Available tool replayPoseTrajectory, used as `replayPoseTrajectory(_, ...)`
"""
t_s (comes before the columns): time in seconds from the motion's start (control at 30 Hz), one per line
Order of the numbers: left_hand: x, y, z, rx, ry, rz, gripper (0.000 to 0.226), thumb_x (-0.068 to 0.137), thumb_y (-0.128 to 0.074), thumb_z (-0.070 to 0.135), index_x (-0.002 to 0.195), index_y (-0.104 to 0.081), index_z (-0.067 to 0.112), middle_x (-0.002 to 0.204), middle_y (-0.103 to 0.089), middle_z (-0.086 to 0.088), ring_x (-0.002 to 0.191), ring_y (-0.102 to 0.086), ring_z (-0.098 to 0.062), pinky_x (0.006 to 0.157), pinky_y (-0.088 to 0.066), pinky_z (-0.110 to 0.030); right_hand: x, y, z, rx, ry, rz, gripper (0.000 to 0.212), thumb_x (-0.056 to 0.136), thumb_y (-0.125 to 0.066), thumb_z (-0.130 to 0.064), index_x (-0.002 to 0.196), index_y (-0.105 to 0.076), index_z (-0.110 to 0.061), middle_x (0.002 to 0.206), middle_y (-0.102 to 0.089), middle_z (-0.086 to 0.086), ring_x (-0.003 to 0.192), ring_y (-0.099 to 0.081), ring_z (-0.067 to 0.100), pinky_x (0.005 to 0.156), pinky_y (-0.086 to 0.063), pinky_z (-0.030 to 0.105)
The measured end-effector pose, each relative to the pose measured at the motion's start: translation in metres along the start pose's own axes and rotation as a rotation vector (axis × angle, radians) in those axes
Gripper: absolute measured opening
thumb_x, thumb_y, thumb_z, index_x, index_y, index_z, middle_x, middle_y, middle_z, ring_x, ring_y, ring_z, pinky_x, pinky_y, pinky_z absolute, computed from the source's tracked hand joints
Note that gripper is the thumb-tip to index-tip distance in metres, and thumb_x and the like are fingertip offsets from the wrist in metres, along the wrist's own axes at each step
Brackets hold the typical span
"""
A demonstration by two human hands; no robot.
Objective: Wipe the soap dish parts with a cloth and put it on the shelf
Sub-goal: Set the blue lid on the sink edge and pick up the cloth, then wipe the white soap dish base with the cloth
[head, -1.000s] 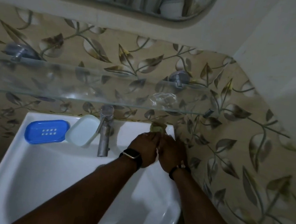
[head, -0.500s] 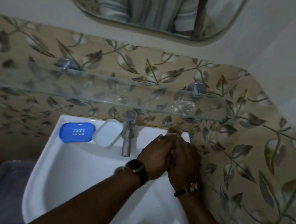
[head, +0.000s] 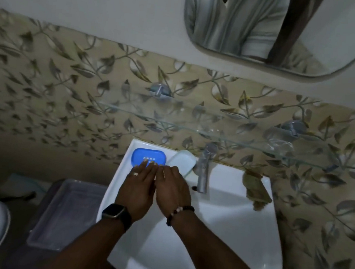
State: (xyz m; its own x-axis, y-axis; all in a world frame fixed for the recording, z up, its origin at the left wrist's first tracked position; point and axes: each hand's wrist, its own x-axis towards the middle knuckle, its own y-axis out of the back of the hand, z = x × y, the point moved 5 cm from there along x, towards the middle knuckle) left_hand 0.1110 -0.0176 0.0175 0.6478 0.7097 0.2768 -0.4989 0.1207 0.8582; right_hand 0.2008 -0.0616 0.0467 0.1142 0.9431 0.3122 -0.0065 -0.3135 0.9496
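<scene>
Two empty hands reach over a white sink toward a blue soap dish part.

Nearest, the left hand [head: 137, 188], with a smartwatch [head: 116, 214] on its wrist and a ring on one finger, lies flat with fingers spread, its fingertips over the near edge of the blue tray [head: 149, 158]; touch cannot be told. Just beside it, the right hand [head: 171, 190], wearing a beaded bracelet [head: 178, 211], is flat too, gripping nothing. The blue tray is a rounded rectangle with small drain holes at its centre, lying flat on the back left corner of the sink [head: 228, 227]. Right of it the pale white dish part [head: 182, 162] leans tilted by the tap [head: 204, 168]. A crumpled brownish cloth [head: 255, 190] sits on the sink's right rim. Above hangs the glass shelf [head: 215, 136].
</scene>
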Motion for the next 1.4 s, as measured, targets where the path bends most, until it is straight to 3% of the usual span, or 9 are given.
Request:
replayPoseTrajectory(0.1,0.003,-0.021,-0.014,0.11,0.008,-0.189,0.059,0.102,-0.037,0.018,0.158,-0.022,0.013,0.166,-0.022,-0.008,0.155,-0.01,-0.027,0.126,-0.004,-0.04,0.012,-0.013,0.002,-0.185,-0.051,-0.179,0.014,0.077,-0.065,-0.015,0.085,-0.075,-0.02,0.079,-0.071,-0.002,0.079,-0.067,0.018,0.066,-0.055,0.03)
replayPoseTrajectory(0.2,0.011,-0.029,-0.011,0.084,-0.039,-0.189,0.056,0.103,-0.038,0.021,0.157,-0.026,0.013,0.166,-0.022,-0.007,0.155,-0.011,-0.025,0.121,0.005,-0.032,0.014,-0.027,0.018,-0.261,-0.161,-0.303,0.014,0.084,-0.061,-0.013,0.088,-0.073,-0.018,0.084,-0.071,0.002,0.088,-0.067,0.023,0.072,-0.054,0.034)
replayPoseTrajectory(0.4,0.01,-0.045,-0.013,0.03,-0.015,-0.261,0.052,0.105,-0.04,0.027,0.155,-0.034,0.014,0.163,-0.033,-0.006,0.152,-0.023,-0.022,0.122,-0.015,-0.032,0.012,-0.043,0.032,-0.228,-0.185,-0.321,0.017,0.086,-0.055,-0.004,0.09,-0.069,-0.013,0.09,-0.068,0.007,0.095,-0.064,0.029,0.073,-0.053,0.039)
replayPoseTrajectory(0.63,-0.009,-0.023,-0.02,-0.369,0.308,-0.126,0.042,0.106,-0.038,0.036,0.139,-0.056,0.017,0.14,-0.061,-0.006,0.127,-0.056,-0.023,0.109,-0.039,-0.035,-0.006,-0.026,0.018,-0.149,-0.217,-0.15,0.02,0.061,-0.074,0.002,0.067,-0.064,-0.014,0.067,-0.063,0.006,0.069,-0.063,0.025,0.055,-0.05,0.032)
replayPoseTrajectory(0.77,-0.02,-0.013,-0.023,-0.664,0.514,-0.066,0.028,0.105,-0.041,0.04,0.107,-0.065,0.026,0.111,-0.07,0.0,0.098,-0.063,-0.016,0.096,-0.048,-0.035,-0.027,-0.011,0.005,-0.035,-0.233,-0.051,0.024,0.061,-0.076,0.005,0.069,-0.063,-0.014,0.069,-0.062,0.005,0.071,-0.062,0.025,0.056,-0.052,0.033)
replayPoseTrajectory(0.9,-0.027,-0.015,-0.02,-0.964,0.638,-0.146,0.027,0.101,-0.048,0.046,0.103,-0.067,0.028,0.111,-0.073,0.001,0.096,-0.07,-0.017,0.096,-0.054,-0.043,-0.056,-0.007,-0.006,0.121,-0.312,0.012,0.013,0.078,-0.073,0.0,0.084,-0.067,-0.01,0.085,-0.066,0.007,0.085,-0.063,0.028,0.064,-0.054,0.038)
replayPoseTrajectory(1.07,-0.037,-0.016,-0.014,-0.877,0.542,-0.153,0.025,0.095,-0.057,0.048,0.092,-0.073,0.029,0.093,-0.078,0.007,0.086,-0.073,-0.015,0.09,-0.058,-0.046,-0.086,-0.007,-0.015,0.478,-0.542,0.048,0.018,0.094,-0.065,-0.017,0.11,-0.068,-0.009,0.102,-0.068,0.011,0.096,-0.059,0.029,0.082,-0.047,0.038)
replayPoseTrajectory(1.27,-0.046,-0.004,0.003,-0.781,0.489,-0.122,0.033,0.089,-0.062,0.056,0.107,-0.068,0.029,0.104,-0.075,0.005,0.093,-0.069,-0.016,0.091,-0.056,-0.041,-0.112,-0.005,-0.013,0.856,-0.904,0.097,0.017,0.091,-0.069,-0.026,0.088,-0.064,-0.01,0.085,-0.069,0.008,0.078,-0.06,0.019,0.068,-0.046,0.03)
replayPoseTrajectory(1.4,-0.042,0.01,0.019,-0.731,0.398,-0.089,0.033,0.087,-0.065,0.053,0.114,-0.066,0.033,0.105,-0.071,0.009,0.089,-0.066,-0.004,0.08,-0.05,-0.026,-0.119,0.001,-0.014,0.959,-0.93,0.18,0.019,0.092,-0.07,-0.026,0.078,-0.061,-0.016,0.074,-0.063,-0.003,0.072,-0.057,0.017,0.075,-0.049,0.039)
